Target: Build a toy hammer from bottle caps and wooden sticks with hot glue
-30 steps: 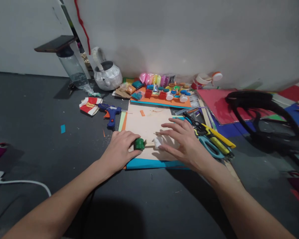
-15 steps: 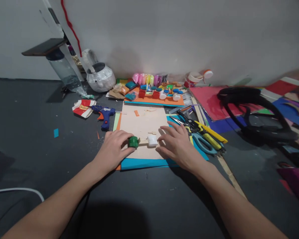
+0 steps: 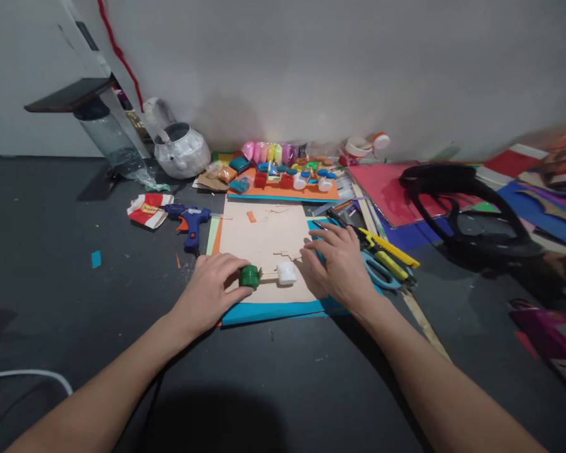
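Observation:
My left hand (image 3: 216,284) is closed on a small green pot (image 3: 249,276), with the thumb in front and the fingers behind. Thin wooden sticks (image 3: 268,275) run from the green pot to a small white pot (image 3: 286,273), and both lie low over the cream sheet (image 3: 264,229). Just behind the white pot is a thin wooden stick piece (image 3: 290,255), its right end at the fingertips of my right hand (image 3: 332,261). The thumb and index finger appear to pinch it, while the other fingers reach out over scissors.
A blue glue gun (image 3: 193,226) lies left of the sheets. Blue-handled scissors (image 3: 382,274) and a yellow cutter (image 3: 399,251) lie right. Behind are paint pots (image 3: 299,181) on orange card, clay packets (image 3: 268,153) and a silver kettle-shaped pot (image 3: 182,151). A black strap (image 3: 490,220) lies right.
My right hand has moved up and away from the white pot to the stick piece behind it. My left hand stays on the green pot. The view has shifted slightly.

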Demonstrator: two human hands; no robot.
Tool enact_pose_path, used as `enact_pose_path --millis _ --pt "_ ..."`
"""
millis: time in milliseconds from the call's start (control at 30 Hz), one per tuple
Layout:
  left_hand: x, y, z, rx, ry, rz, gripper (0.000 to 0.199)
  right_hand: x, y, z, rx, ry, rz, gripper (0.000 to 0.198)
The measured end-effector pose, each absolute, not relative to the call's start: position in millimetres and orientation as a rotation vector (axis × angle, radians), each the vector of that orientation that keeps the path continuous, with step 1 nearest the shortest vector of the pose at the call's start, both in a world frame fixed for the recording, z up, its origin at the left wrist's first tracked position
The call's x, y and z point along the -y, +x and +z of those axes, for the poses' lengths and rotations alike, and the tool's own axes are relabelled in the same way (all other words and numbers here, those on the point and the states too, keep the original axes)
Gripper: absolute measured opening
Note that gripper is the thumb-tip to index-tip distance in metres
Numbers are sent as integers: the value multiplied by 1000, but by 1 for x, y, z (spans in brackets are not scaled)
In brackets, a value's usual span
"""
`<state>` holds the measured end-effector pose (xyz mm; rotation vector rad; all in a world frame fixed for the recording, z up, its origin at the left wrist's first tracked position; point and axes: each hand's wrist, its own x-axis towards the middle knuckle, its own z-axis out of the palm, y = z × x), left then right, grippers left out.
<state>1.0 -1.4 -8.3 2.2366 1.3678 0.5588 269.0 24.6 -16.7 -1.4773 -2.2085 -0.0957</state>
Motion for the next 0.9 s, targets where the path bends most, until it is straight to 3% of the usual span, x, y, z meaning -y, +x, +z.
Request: enact_pose_path --millis 133,200,633,800,900 --pt "2 2 -10 -1341 2251 548 21 -16 276 -9 2277 -1304 111 23" --pt "2 2 -11 -1338 2255 541 22 -11 275 -6 2389 -1244 172 33" --pt "3 1 -15 -1313 2326 516 25 -2 276 1 2557 -1274 151 28" --pt "1 -1 -15 -1326 2307 580 38 -1 280 2 2586 -1289 155 40" --pt "0 -2 -15 -1305 2309 607 39 -1 278 2 2596 -1285 171 35"
